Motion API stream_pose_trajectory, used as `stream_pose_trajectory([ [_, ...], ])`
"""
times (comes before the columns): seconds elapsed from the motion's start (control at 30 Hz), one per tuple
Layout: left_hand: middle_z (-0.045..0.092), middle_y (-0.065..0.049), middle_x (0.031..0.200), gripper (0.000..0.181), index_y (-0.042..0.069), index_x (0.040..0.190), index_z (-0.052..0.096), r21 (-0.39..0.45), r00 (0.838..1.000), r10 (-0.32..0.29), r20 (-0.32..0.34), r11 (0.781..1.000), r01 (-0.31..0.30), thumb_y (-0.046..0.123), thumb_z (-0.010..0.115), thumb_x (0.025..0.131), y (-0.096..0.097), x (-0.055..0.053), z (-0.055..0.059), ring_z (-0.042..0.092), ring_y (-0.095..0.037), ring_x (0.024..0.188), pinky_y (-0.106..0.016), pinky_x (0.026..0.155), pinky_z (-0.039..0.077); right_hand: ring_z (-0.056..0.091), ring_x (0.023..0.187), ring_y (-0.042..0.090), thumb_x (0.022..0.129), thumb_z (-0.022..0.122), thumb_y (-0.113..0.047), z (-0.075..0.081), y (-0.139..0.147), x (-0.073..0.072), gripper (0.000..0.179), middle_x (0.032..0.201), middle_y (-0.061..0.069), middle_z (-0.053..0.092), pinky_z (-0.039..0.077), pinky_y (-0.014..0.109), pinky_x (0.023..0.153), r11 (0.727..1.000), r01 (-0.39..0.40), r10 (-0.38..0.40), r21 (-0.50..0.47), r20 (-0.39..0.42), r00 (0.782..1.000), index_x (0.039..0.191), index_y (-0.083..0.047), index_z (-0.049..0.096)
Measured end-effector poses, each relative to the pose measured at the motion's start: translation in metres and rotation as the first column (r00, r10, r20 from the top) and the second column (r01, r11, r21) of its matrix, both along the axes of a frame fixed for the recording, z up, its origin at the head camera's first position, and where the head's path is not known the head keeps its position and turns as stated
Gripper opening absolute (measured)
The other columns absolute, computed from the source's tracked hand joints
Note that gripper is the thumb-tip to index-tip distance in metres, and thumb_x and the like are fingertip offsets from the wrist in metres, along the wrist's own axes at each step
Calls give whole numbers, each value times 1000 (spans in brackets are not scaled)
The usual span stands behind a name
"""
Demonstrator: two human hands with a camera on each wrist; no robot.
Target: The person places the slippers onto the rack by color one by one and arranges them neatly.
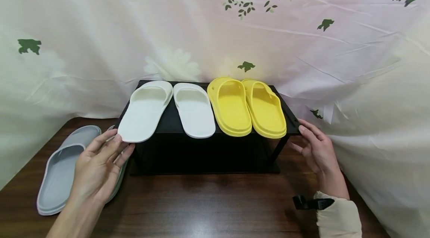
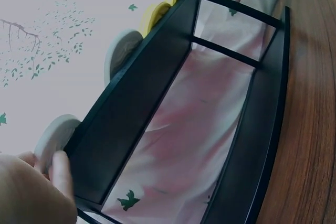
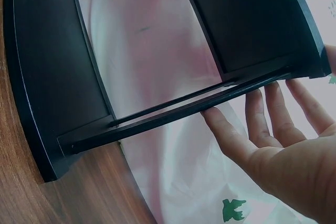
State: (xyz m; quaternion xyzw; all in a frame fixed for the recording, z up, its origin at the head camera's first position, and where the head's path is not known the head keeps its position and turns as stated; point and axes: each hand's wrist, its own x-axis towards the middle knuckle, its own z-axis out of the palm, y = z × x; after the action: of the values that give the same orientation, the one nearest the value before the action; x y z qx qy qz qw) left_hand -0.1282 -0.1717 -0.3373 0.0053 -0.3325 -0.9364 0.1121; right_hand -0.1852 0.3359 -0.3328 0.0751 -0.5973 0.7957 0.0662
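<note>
Two hands at the ends of a black rack lined with slippers.
Head view: the rack stands mid-frame on a wooden table, white slippers and yellow slippers on top; at 8 o'clock the left hand touches its corner by a white heel, grey slippers beyond; at 4 o'clock is the right hand. Left wrist view: at 8 o'clock, whether the left hand grips anything I cannot tell. Right wrist view: at 4 o'clock, the right hand's outstretched fingers touch the side bar, unclenched.
</note>
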Motion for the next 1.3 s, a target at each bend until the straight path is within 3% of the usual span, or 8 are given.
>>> stream_pose_trajectory([
  [0.47, 67, -10, 102, 19, -3, 111, 69, -90, 980, 196, 30, 977, -192, -11, 65, 94, -18, 4, -3, 70, -23, 85, -33, 73, 62, 66, 108, 10, 105, 58, -12, 1, -1, -2, 30, 126, -1, 62, 62, 36, 79, 1000, 14, -14, -7, 5, 1000, 134, -13, 65],
  [0.7, 69, -13, 95, 20, -7, 105, 70, -121, 944, 329, 15, 938, -325, -18, 68, 88, -40, -5, -3, 70, -21, 77, -29, 63, 61, 66, 107, 11, 105, 57, -10, 1, 0, -2, 30, 125, -2, 63, 62, 36, 79, 1000, 16, -16, -19, 3, 1000, 133, -13, 67],
  [0.83, 71, -8, 95, 25, -3, 108, 72, -281, 943, 333, -5, 905, -321, -17, 71, 87, -58, -6, -6, 68, -16, 82, -23, 66, 60, 66, 107, 11, 105, 57, -10, 1, -1, -2, 29, 124, -1, 64, 62, 37, 79, 1000, 6, -6, -22, 1, 1000, 133, -13, 67],
  [0.9, 72, -2, 100, 28, 3, 114, 72, -446, 962, 272, -7, 860, -247, -12, 71, 90, -72, -4, -8, 66, -11, 91, -17, 72, 57, 67, 107, 11, 105, 56, -10, 2, -1, -2, 29, 123, -1, 65, 62, 37, 79, 1000, 0, 0, -26, -3, 1000, 132, -13, 67],
  [1.0, 65, 10, 114, 34, 16, 126, 68, -715, 980, 196, 25, 689, -120, 3, 71, 95, -93, 1, -12, 57, -1, 104, -8, 81, 45, 67, 107, 12, 105, 56, -9, 2, -1, -2, 29, 121, 0, 68, 62, 37, 78, 999, -7, 7, -32, -5, 1000, 132, -13, 67],
  [1.1, 58, 14, 120, 38, 23, 133, 62, -809, 982, 178, 59, 585, -58, 11, 70, 98, -110, 3, -16, 51, 3, 108, -9, 79, 37, 68, 105, 12, 105, 56, -8, 1, -1, -3, 29, 120, 0, 68, 63, 37, 79, 999, -12, 12, -40, 1, 1000, 131, -13, 67],
  [1.23, 62, 17, 115, 38, 23, 130, 65, -775, 979, 196, 56, 627, -82, 5, 70, 96, -131, 5, -24, 55, 5, 102, -7, 77, 40, 67, 106, 12, 105, 56, -8, -1, -1, -3, 29, 122, -1, 66, 62, 38, 79, 999, -13, 14, -47, 7, 1000, 132, -13, 68],
  [1.3, 62, 21, 110, 37, 29, 127, 65, -819, 967, 242, 74, 568, -79, 8, 70, 97, -140, 7, -27, 55, 6, 97, -7, 72, 41, 67, 106, 12, 105, 55, -8, -2, -1, -3, 29, 123, -1, 66, 62, 38, 80, 999, -14, 14, -51, 3, 1000, 131, -13, 68],
])
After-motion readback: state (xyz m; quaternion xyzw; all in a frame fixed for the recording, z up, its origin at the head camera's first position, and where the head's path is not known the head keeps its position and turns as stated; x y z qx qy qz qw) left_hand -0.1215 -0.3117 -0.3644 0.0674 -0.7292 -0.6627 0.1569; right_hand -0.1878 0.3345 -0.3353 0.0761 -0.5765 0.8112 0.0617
